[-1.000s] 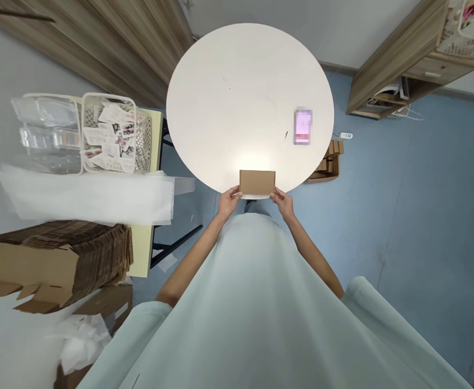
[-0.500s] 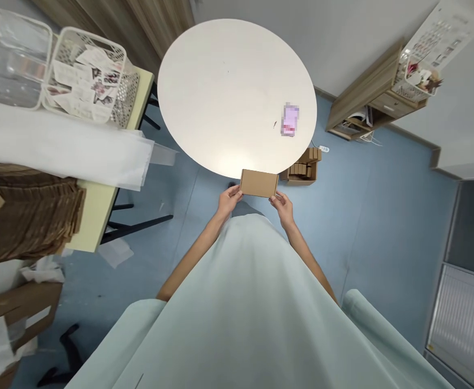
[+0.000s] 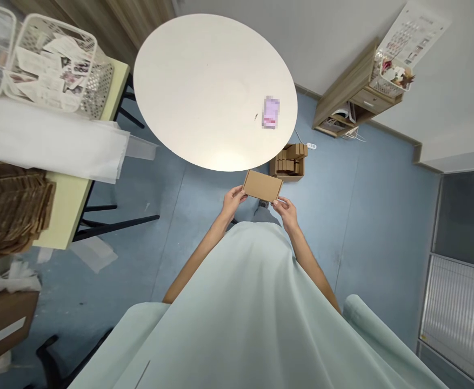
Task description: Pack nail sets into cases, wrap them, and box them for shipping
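Note:
A small closed brown cardboard box [image 3: 262, 186] is held level between my two hands, just off the near edge of the round white table [image 3: 208, 92]. My left hand [image 3: 233, 200] grips its left end, fingers closed at the lower corner. At the right end, my right hand [image 3: 286, 210] pinches the lower right corner between thumb and fingers. Beyond the box, on the floor, stands a larger open carton [image 3: 288, 172] with several small brown boxes inside. The underside of the held box is hidden.
A purple pixelated item [image 3: 271, 112] lies on the round table. To the left, a yellow table [image 3: 64, 216] bears a white basket of papers [image 3: 52, 67], white sheets [image 3: 46, 138] and stacked flat cardboard [image 3: 12, 208]. A wooden cabinet [image 3: 342, 89] stands at the right wall.
The view has shifted right, so the tables and carton appear further left. The box, still in both hands, has tilted slightly, its right end lower, and now shows apart from the table edge.

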{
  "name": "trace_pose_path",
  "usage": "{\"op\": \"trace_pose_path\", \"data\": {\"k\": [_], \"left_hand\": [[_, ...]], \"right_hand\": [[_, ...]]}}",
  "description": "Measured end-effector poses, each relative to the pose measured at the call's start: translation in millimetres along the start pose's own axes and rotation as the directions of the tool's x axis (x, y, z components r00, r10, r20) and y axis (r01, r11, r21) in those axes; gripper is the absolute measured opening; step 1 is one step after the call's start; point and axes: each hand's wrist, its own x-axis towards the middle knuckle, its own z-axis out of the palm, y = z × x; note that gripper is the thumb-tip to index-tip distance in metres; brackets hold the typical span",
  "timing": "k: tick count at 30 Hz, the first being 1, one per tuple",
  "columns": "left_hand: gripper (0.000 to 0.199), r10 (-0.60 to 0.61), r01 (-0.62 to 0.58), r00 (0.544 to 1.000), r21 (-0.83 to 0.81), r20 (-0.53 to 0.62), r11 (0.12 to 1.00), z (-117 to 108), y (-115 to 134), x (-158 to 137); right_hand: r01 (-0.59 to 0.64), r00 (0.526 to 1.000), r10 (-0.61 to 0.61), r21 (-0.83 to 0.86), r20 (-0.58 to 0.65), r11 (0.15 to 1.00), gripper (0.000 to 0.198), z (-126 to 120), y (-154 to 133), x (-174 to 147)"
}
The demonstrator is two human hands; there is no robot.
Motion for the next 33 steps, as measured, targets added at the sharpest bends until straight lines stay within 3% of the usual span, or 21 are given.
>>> {"op": "trace_pose_path", "data": {"k": [7,16,20,25,33], "left_hand": [[0.035,-0.053,0.054,0.998,0.056,-0.015,0.997,65,-16,14],[0.031,-0.094,0.094,0.996,0.219,-0.010,0.971,213,-51,46],[0.048,-0.112,0.103,0.994,0.305,0.012,0.947,260,-63,46],[0.066,-0.089,0.063,0.995,0.418,0.042,0.906,290,-60,50],[0.069,-0.184,0.138,0.981,0.433,0.066,0.891,316,-42,91]], "right_hand": [[-0.044,0.999,0.045,-0.018,0.009,0.999,0.073,-52,-4,19],[-0.049,0.998,0.049,0.004,-0.046,0.999,0.069,-169,-36,64],[-0.055,0.996,0.056,0.010,-0.068,0.998,0.070,-208,-49,94],[-0.028,0.995,0.025,-0.022,-0.100,0.999,0.069,-218,-60,134],[0.004,0.993,-0.025,-0.174,-0.118,0.985,0.061,-199,-89,194]]}}
